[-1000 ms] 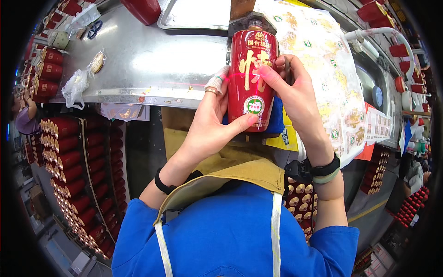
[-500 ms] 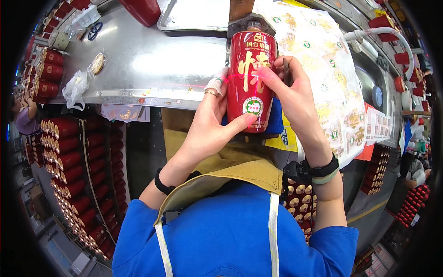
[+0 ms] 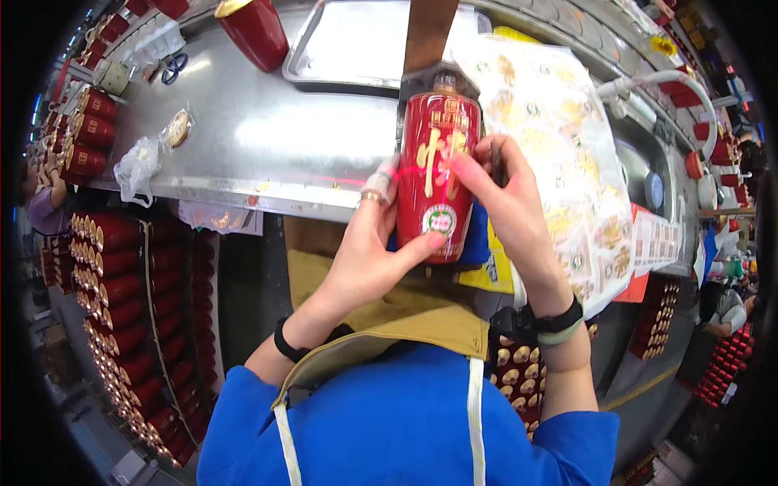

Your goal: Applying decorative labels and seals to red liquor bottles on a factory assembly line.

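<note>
A red bottle (image 3: 421,134) with gold characters, a round white-and-green label and a bare neck lies with its neck away from me. My left hand (image 3: 366,253) grips the lower left side, its thumb across the front near the round label. White wrapping covers one of its fingertips. At the right side, my right hand (image 3: 519,206) presses its thumb on the gold lettering. A thin dark flat piece (image 3: 497,160) sits at its curled fingers; its kind I cannot make out. A red light line crosses the bottle. Blue material (image 3: 476,235) shows under the bottle's lower end.
Decal sheets (image 3: 559,162) cover the right side of the metal table (image 3: 267,158). A metal tray (image 3: 356,49) and a red bottle-like vessel (image 3: 258,36) stand at the back. Plastic bags (image 3: 139,168) lie left. Stacked red bottles (image 3: 113,275) fill the lower left; a white curved pipe (image 3: 701,81) stands right.
The whole scene has shifted downward in the picture, bottle and hands with it. Both hands keep nearly the same places on the bottle.
</note>
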{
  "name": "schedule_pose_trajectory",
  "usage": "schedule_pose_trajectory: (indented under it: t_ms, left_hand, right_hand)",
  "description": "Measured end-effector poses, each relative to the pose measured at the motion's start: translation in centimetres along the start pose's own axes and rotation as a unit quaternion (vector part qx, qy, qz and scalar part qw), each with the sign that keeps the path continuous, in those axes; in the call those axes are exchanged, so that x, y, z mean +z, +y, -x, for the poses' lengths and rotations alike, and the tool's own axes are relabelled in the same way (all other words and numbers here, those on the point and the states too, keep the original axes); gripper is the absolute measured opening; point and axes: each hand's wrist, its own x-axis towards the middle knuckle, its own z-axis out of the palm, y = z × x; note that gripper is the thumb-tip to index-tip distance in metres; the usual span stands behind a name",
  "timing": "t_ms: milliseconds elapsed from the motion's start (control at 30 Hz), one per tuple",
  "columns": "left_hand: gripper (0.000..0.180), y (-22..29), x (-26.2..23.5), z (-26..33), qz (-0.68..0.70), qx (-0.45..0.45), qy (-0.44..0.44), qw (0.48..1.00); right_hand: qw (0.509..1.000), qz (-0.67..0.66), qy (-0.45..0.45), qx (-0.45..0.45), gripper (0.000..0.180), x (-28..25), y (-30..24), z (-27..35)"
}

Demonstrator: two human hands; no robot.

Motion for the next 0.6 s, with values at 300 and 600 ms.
schedule_pose_trajectory:
  t_ms: [300, 600]
  left_hand:
    - [0.102, -0.6, -0.2, 0.5, -0.044, 0.023, -0.005, 0.999]
    - [0.104, -0.5, -0.2, 0.5, -0.065, 0.007, -0.002, 0.998]
  right_hand:
    - [0.921, 0.263, 0.044, -0.285, 0.04, -1.8, -3.8, -0.8]
    - [0.818, 0.396, -0.17, -0.38, 0.027, -1.1, -5.9, -2.1]
